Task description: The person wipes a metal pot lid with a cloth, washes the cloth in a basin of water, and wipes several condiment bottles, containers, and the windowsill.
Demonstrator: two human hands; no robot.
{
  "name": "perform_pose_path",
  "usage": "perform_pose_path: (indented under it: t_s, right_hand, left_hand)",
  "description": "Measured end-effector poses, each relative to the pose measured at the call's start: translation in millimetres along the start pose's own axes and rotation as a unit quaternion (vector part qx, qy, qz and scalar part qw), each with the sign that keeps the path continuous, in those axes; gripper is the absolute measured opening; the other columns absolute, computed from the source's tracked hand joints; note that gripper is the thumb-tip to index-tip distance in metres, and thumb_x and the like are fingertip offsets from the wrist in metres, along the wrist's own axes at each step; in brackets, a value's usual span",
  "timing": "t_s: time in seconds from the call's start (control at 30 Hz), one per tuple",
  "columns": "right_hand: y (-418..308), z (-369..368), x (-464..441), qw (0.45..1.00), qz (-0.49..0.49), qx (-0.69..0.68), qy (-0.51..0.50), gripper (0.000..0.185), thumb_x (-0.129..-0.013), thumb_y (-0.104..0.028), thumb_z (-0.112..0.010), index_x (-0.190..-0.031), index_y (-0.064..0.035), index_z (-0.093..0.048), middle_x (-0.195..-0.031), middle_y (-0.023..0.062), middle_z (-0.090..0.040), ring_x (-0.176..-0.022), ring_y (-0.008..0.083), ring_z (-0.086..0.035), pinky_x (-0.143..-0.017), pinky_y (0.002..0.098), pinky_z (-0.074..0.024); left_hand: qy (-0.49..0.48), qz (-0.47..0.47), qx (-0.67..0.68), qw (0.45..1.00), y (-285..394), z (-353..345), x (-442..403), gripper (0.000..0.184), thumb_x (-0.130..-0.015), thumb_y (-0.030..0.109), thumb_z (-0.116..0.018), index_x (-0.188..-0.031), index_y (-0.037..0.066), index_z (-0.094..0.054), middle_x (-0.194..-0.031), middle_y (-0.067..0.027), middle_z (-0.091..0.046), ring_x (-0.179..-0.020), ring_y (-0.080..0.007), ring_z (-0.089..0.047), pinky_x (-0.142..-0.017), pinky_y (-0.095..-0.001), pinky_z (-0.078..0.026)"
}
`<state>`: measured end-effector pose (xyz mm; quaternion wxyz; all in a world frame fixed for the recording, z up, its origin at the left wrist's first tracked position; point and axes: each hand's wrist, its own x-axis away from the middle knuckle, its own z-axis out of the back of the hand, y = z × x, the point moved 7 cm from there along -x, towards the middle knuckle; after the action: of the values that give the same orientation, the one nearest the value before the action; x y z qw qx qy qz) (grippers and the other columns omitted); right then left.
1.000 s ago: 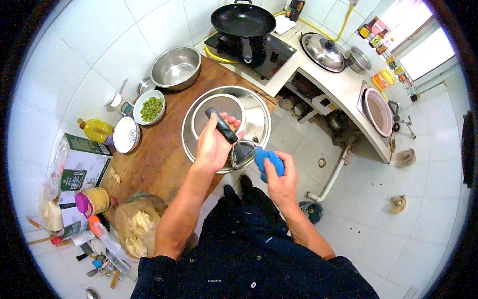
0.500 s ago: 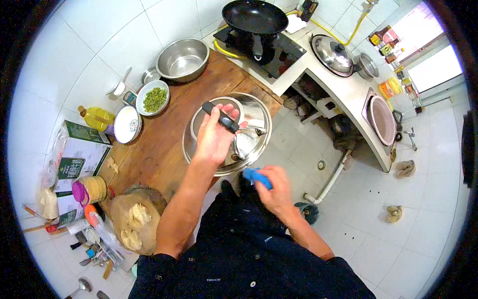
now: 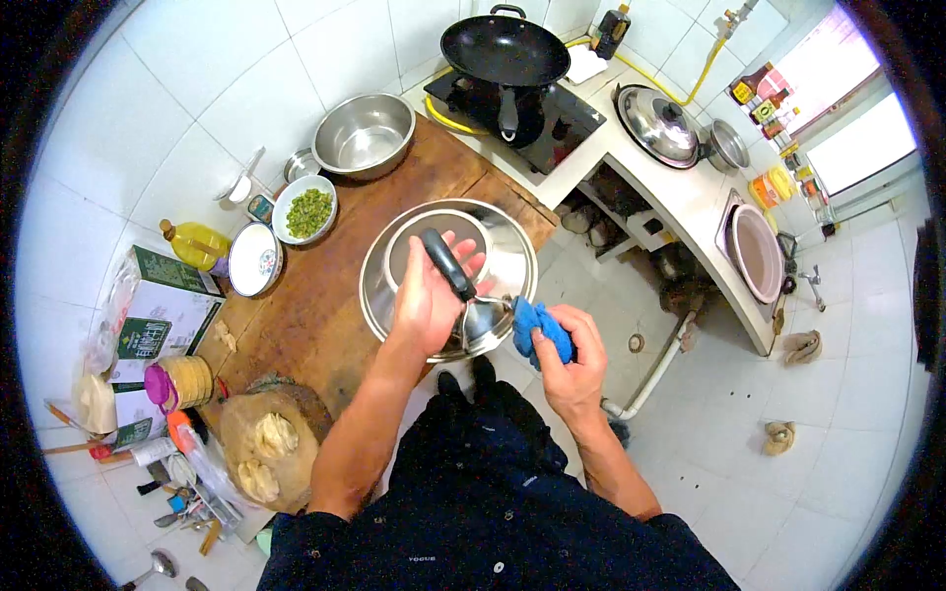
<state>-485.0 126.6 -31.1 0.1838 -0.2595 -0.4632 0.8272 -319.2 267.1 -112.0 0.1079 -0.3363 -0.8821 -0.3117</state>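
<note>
- Left grip pinching a black-handled tool.
- Right grip pinching a blue cloth by its metal end.
- Steel basin below, on the counter.

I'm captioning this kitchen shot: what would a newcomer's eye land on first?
Probably the bright blue cloth in the right hand, beside the black-handled tool in the left hand. Next, the shiny steel basin behind them in the view, on the wooden table, then the black wok at the stove, top centre.
</note>
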Motion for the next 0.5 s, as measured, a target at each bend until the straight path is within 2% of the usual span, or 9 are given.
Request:
perform_pose_path:
  t_s: [0.03,0.07,0.13,0.17,0.2,0.3,0.4,0.47,0.5]
  right_hand:
    - [-4.8,-5.4,-3.5,0.999,0.04,0.006,0.004,0.03,-0.083,-0.005,-0.076,-0.111,0.0002,-0.069,-0.117,0.0198,-0.068,-0.107,0.0342,-0.067,-0.094,0.0404,-0.0536]
    - [-11.2,-11.0,-6.6,0.997,0.078,0.013,0.008,0.033,-0.082,-0.006,-0.076,-0.114,-0.0002,-0.068,-0.119,0.0203,-0.067,-0.109,0.035,-0.066,-0.095,0.041,-0.0533]
    - [-22.7,-34.6,-12.6,0.986,0.162,0.046,-0.021,0.038,-0.08,-0.006,-0.077,-0.117,-0.0019,-0.067,-0.121,0.0206,-0.064,-0.111,0.0388,-0.063,-0.097,0.0455,-0.0509]
    - [-20.5,-50.3,-17.1,0.98,0.185,0.054,-0.045,0.038,-0.079,-0.008,-0.076,-0.116,-0.0022,-0.068,-0.12,0.0198,-0.064,-0.111,0.0389,-0.062,-0.096,0.046,-0.0507]
    - [-19.6,-63.8,-22.7,0.974,0.208,0.061,-0.069,0.038,-0.078,-0.009,-0.076,-0.115,-0.0025,-0.068,-0.119,0.0191,-0.064,-0.111,0.039,-0.061,-0.096,0.0464,-0.0505]
    - [-16.8,-86.1,-48.6,0.965,0.232,0.075,-0.091,0.036,-0.077,-0.011,-0.074,-0.111,-0.0033,-0.069,-0.114,0.0172,-0.063,-0.108,0.0387,-0.06,-0.092,0.0468,-0.0507]
    - [-22.4,-103.1,-76.0,0.964,0.241,0.08,-0.082,0.031,-0.079,-0.011,-0.072,-0.109,-0.0046,-0.069,-0.112,0.0161,-0.063,-0.105,0.0384,-0.06,-0.09,0.0467,-0.0506]
    - [-8.7,-116.0,-95.4,0.964,0.238,0.092,-0.08,0.029,-0.08,-0.011,-0.071,-0.108,-0.0054,-0.07,-0.112,0.0165,-0.064,-0.107,0.0382,-0.06,-0.091,0.0467,-0.0505]
    - [8.5,-120.0,-108.3,0.968,0.221,0.098,-0.063,0.028,-0.082,-0.011,-0.07,-0.109,-0.0051,-0.07,-0.111,0.0173,-0.064,-0.107,0.0387,-0.06,-0.092,0.047,-0.0503]
  left_hand:
    - [0.0,0.014,-0.009,1.0,-1.1,-4.9,3.8,0.081,-0.098,0.075,-0.039,-0.143,0.007,-0.043,-0.132,-0.0148,-0.059,-0.122,-0.033,-0.059,-0.105,-0.0627,-0.046]
    - [0.0,0.034,-0.012,0.999,-2.8,-10.1,9.4,0.094,-0.094,0.082,-0.035,-0.148,0.004,-0.039,-0.141,-0.0176,-0.055,-0.128,-0.0367,-0.056,-0.109,-0.0612,-0.043]
    - [-0.041,0.045,-0.009,0.998,-11.6,-17.4,13.4,0.106,-0.091,0.087,-0.028,-0.153,0.001,-0.033,-0.147,-0.0202,-0.051,-0.135,-0.0401,-0.052,-0.114,-0.058,-0.04]
    - [-0.101,0.048,-0.053,0.992,-15.7,-23.5,18.6,0.116,-0.089,0.089,-0.019,-0.16,-0.003,-0.017,-0.152,-0.0206,-0.046,-0.138,-0.0376,-0.049,-0.115,-0.0509,-0.041]
    - [-0.114,0.061,-0.085,0.988,-23.7,-19.9,21.9,0.112,-0.089,0.089,-0.018,-0.159,0.001,-0.021,-0.152,-0.019,-0.046,-0.14,-0.0337,-0.047,-0.116,-0.0486,-0.039]
    - [-0.142,0.068,-0.125,0.98,-37.5,-11.4,25.0,0.109,-0.088,0.089,-0.016,-0.158,0.007,-0.027,-0.153,-0.019,-0.047,-0.141,-0.0327,-0.048,-0.118,-0.0482,-0.037]
    - [-0.15,0.092,-0.117,0.977,-45.9,-10.7,32.0,0.103,-0.091,0.087,-0.014,-0.159,0.01,-0.028,-0.154,-0.0156,-0.046,-0.141,-0.0304,-0.048,-0.116,-0.0505,-0.039]
    - [-0.109,0.086,-0.167,0.976,-45.9,-12.7,33.5,0.102,-0.091,0.087,-0.013,-0.158,0.011,-0.031,-0.158,-0.0137,-0.042,-0.142,-0.031,-0.047,-0.112,-0.055,-0.043]
    - [-0.14,0.115,-0.117,0.977,-52.8,-4.5,29.2,0.082,-0.102,0.071,-0.029,-0.158,0.011,-0.031,-0.158,-0.0125,-0.041,-0.138,-0.0332,-0.051,-0.104,-0.0588,-0.05]
